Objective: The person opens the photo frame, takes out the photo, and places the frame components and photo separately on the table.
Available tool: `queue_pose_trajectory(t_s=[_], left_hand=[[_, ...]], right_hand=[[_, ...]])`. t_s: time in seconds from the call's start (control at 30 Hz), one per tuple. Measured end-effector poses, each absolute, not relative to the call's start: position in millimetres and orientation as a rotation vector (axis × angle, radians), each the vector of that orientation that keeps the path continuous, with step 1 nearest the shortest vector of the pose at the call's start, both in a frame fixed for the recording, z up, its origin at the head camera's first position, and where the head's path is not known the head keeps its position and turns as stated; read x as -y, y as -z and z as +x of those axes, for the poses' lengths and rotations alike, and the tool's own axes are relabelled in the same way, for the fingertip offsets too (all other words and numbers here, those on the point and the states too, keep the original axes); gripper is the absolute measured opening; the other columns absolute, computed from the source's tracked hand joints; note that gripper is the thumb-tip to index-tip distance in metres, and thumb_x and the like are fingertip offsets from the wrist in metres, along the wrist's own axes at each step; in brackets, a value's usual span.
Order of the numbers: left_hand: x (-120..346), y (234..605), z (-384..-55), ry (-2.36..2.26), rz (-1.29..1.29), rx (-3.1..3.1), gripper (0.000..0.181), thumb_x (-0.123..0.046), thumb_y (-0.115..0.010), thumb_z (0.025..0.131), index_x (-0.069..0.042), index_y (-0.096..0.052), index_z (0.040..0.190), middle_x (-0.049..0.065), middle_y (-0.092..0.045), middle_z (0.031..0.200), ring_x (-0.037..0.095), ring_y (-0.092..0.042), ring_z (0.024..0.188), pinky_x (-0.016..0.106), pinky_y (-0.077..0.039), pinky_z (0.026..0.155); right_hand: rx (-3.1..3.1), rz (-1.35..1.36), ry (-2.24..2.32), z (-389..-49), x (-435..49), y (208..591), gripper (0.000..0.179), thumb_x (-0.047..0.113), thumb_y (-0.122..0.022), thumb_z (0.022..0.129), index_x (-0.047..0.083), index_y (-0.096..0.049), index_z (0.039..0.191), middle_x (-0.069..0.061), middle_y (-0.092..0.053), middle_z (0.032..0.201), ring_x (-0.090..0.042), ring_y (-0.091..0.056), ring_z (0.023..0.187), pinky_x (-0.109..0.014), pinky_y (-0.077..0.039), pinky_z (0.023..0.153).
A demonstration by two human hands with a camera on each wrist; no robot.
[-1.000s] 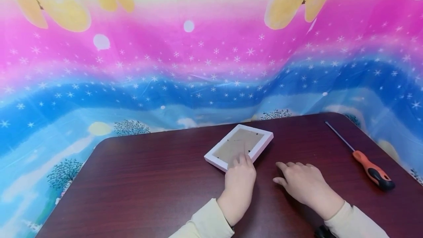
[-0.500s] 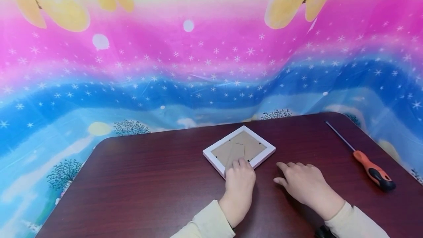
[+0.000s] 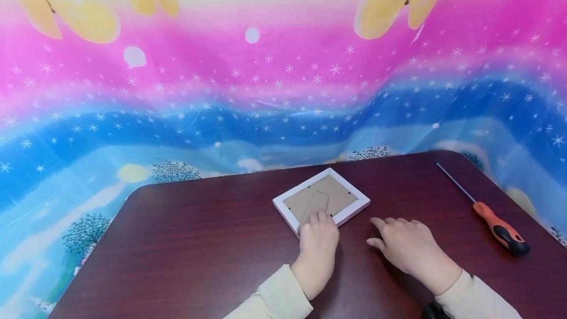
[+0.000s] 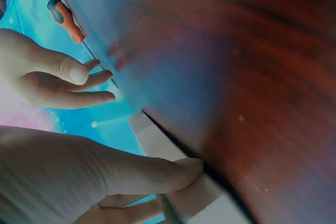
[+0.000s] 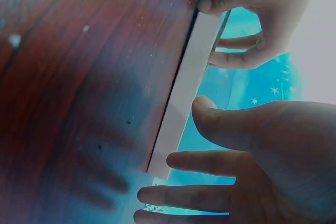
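Note:
A white picture frame (image 3: 338,195) lies face down on the table, its brown backing board and small black tabs showing. A stand leg is outlined on the backing. My left hand (image 3: 318,252) grips the frame's near corner; in the left wrist view the thumb presses the frame's outer side (image 4: 163,142) while the fingers reach over the back. To the right, my right hand (image 3: 412,250) is held low over the table, fingers relaxed, apart from the frame and holding nothing. The right wrist view shows its spread fingers near the frame's long side (image 5: 184,90).
A screwdriver (image 3: 496,225) with an orange and black handle lies at the table's right side, tip toward the back. The dark red wooden table (image 3: 190,240) ends at a printed cloth backdrop (image 3: 266,78). A small black object (image 3: 433,310) sits by the right sleeve.
The frame has turned on the table beneath my left hand and now lies flatter, with the stand leg outline more visible. The left hand has shifted slightly. My right hand stays put.

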State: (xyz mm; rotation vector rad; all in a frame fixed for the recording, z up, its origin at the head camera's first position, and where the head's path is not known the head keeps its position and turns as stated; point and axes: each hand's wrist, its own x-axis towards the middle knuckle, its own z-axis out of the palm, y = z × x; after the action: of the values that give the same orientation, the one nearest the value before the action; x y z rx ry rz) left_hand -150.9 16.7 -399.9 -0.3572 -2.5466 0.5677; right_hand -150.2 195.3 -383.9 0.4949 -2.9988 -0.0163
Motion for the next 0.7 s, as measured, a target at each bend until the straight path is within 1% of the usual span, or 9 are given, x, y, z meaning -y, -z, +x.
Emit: queue_pose_trajectory(t_s=[0.13, 0.33, 0.4, 0.53, 0.7], left_hand=[[-15, 399, -152, -0.553, -0.389, 2.581, 0.008, -0.024, -0.072, 0.083, -0.017, -0.068, 0.083, -0.002, -0.047, 0.070, 0.009, -0.045, 0.064, 0.026, -0.026, 0.043], [-5, 391, -158, -0.478, -0.514, 2.649, 0.018, -0.030, -0.078, 0.078, -0.015, -0.070, 0.084, -0.002, -0.052, 0.071, 0.011, -0.050, 0.064, 0.026, -0.036, 0.049], [0, 388, -162, -0.393, -0.567, 2.654, 0.019, -0.031, -0.077, 0.079, -0.014, -0.070, 0.084, -0.001, -0.054, 0.072, 0.013, -0.053, 0.065, 0.028, -0.038, 0.051], [10, 384, -172, -0.172, -0.654, 2.622, 0.018, -0.030, -0.072, 0.086, -0.013, -0.070, 0.084, 0.000, -0.062, 0.074, 0.016, -0.060, 0.067, 0.030, -0.042, 0.052], [20, 380, -187, 0.023, -0.696, 2.604, 0.010, -0.026, -0.070, 0.088, -0.017, -0.074, 0.091, -0.003, -0.069, 0.083, 0.015, -0.066, 0.074, 0.030, -0.048, 0.059]], right_hand=[[3.000, 0.498, 0.017, -150, -196, 384, 0.047, 0.041, -0.072, 0.088, 0.005, -0.070, 0.117, -0.012, -0.071, 0.099, -0.032, -0.068, 0.088, -0.051, -0.053, 0.071], [3.000, 0.502, 0.015, -150, -196, 384, 0.047, 0.041, -0.072, 0.088, 0.005, -0.070, 0.117, -0.012, -0.071, 0.100, -0.033, -0.068, 0.089, -0.051, -0.053, 0.073], [3.000, 0.506, 0.015, -150, -196, 384, 0.047, 0.042, -0.072, 0.088, 0.005, -0.070, 0.117, -0.011, -0.071, 0.100, -0.033, -0.068, 0.089, -0.051, -0.053, 0.073], [2.999, 0.513, 0.014, -150, -196, 384, 0.047, 0.041, -0.072, 0.088, 0.005, -0.070, 0.117, -0.011, -0.071, 0.100, -0.032, -0.068, 0.089, -0.051, -0.053, 0.073], [2.998, 0.518, 0.014, -150, -195, 384, 0.047, 0.041, -0.072, 0.088, 0.005, -0.069, 0.117, -0.012, -0.071, 0.101, -0.033, -0.068, 0.090, -0.051, -0.053, 0.073]])
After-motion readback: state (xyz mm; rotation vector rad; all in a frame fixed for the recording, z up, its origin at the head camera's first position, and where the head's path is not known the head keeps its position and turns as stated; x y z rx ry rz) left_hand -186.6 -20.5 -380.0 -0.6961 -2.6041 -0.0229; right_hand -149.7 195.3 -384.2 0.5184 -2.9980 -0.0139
